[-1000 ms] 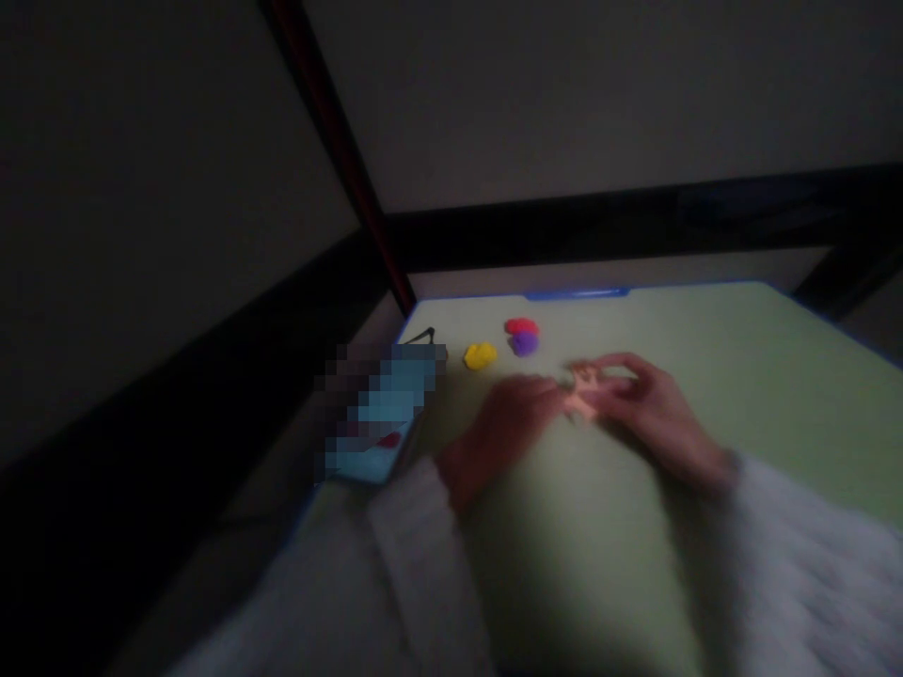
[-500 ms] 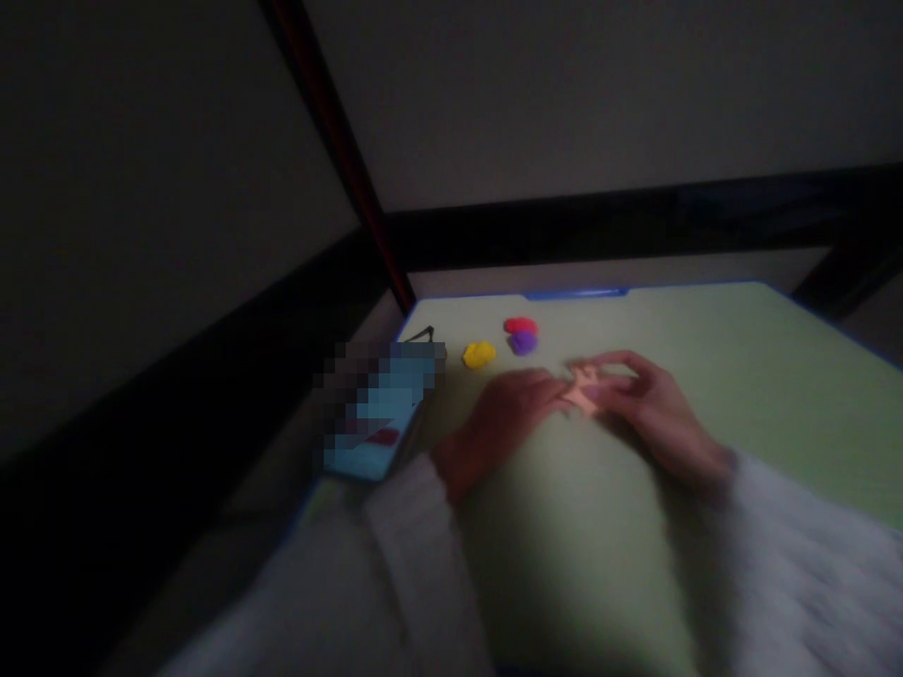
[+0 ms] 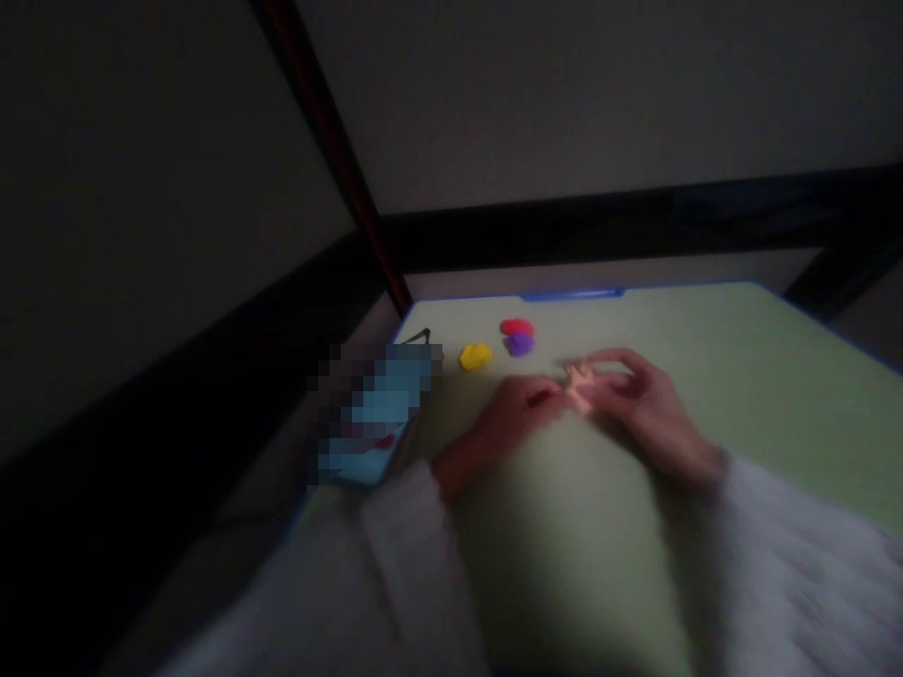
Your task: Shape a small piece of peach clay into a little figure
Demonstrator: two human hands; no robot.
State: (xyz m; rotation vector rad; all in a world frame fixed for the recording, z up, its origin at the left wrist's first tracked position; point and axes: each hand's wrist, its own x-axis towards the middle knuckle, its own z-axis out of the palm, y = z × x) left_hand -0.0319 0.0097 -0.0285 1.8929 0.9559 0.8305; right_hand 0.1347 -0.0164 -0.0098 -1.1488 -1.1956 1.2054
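Between my two hands is a small peach-coloured piece of modelling clay (image 3: 581,378) with short prongs along its far edge. My right hand (image 3: 653,409) is closed on it, thumb and fingers pinching its right side. From the left, my left hand (image 3: 518,418) has its fingers drawn together at the piece's left edge, pinching it there. Fingers cover part of the piece, and blur hides its finer shape. Beyond my left hand lie a yellow clay lump (image 3: 475,356) and a purple clay lump (image 3: 520,343), which touches a red clay lump (image 3: 517,326).
The pale green tabletop (image 3: 748,376) has a blue rim, with a blue bar (image 3: 575,294) along its far edge. At the left edge lies a light-blue, partly pixelated flat object (image 3: 385,404). A dark glasses-like arm (image 3: 423,335) sticks out behind it.
My left hand has turned slightly, so a gap now shows between its thumb and curled fingers. My right hand keeps its pinch on the clay. The whole view has shifted a little.
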